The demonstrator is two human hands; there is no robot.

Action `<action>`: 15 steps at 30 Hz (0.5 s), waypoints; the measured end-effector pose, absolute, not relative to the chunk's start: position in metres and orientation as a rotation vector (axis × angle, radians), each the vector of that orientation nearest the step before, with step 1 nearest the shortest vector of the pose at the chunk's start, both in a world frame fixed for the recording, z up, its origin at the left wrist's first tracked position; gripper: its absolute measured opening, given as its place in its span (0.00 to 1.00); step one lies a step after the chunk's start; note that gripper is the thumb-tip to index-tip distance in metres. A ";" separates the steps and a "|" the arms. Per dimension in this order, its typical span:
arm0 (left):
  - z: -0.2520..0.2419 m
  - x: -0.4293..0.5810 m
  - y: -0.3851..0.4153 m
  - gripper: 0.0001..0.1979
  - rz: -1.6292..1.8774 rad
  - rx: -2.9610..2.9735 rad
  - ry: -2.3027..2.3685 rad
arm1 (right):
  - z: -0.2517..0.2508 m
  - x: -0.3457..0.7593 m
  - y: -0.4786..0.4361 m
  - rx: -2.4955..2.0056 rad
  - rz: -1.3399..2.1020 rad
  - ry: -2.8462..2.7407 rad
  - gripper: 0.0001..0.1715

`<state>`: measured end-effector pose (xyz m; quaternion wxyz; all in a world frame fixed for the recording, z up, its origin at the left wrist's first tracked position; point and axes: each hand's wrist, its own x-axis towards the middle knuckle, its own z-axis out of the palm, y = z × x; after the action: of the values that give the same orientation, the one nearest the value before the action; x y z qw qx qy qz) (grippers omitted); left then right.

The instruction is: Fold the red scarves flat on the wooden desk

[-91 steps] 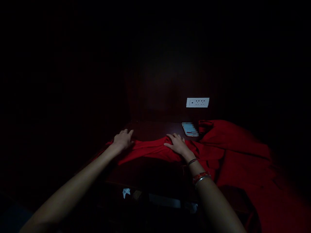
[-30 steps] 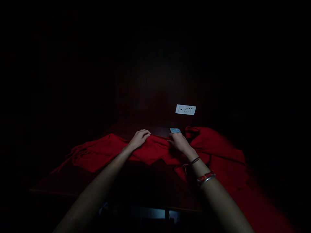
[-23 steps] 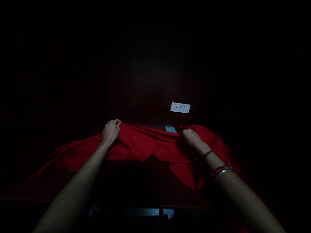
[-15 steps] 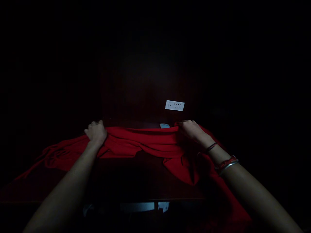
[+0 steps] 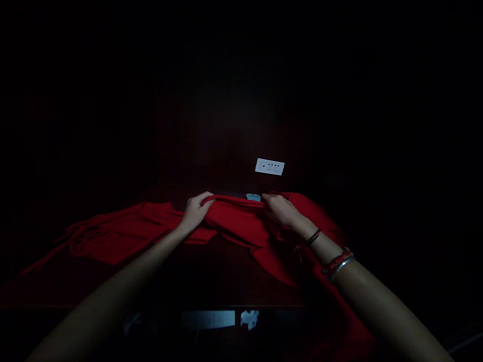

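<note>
- Nearest to us, two bare forearms reach forward from the lower corners. The scene is very dark, and we make out little beyond the dimly lit middle.
- Below the near edge of the table (image 5: pixel 211 276) we see a pale strip (image 5: pixel 207 318) with a small white scrap (image 5: pixel 249 318) just beside it. We cannot tell what they are.
- The right wrist carries a red and silver bangle (image 5: pixel 338 261) and, closer to the hand, a thin dark thread band (image 5: pixel 313 237).
- The red cloth (image 5: pixel 237 221) lies across the table. A flatter stretch spreads to the left and a bunched ridge runs between the hands. A larger mass falls over the table's near edge on the right, under the right forearm.
- The left hand (image 5: pixel 196 211) is closed on that ridge, its fingers curled over the cloth's far edge.
- The right hand (image 5: pixel 281 211) grips the same ridge a little to the right, fingers bent down into the folds. The two hands are near each other but apart.
- Just beyond the cloth, close by the right hand's fingertips, a small pale blue object (image 5: pixel 253 197) shows only its top edge. We cannot tell what it is.
- Farther back, a white socket plate (image 5: pixel 269 166) sits on the dark wall (image 5: pixel 226 125) above the table.
</note>
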<state>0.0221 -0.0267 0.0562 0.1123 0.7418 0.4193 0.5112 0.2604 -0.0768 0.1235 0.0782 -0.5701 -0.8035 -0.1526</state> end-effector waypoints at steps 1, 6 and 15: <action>0.062 0.008 -0.019 0.14 1.594 2.088 1.350 | 0.124 0.271 -0.074 -1.774 -0.463 -2.349 0.13; 0.069 -0.055 0.004 0.17 1.496 1.621 2.207 | 0.132 0.323 -0.067 -1.933 -0.323 -2.055 0.13; 0.030 0.008 -0.005 0.24 0.940 2.681 1.997 | 0.092 0.298 -0.063 -1.699 -0.072 -2.331 0.23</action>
<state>0.0076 -0.0051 0.0299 -0.1651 0.7614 0.5672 0.2671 0.2983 -0.0633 0.0923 0.1277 -0.5841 -0.8012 -0.0246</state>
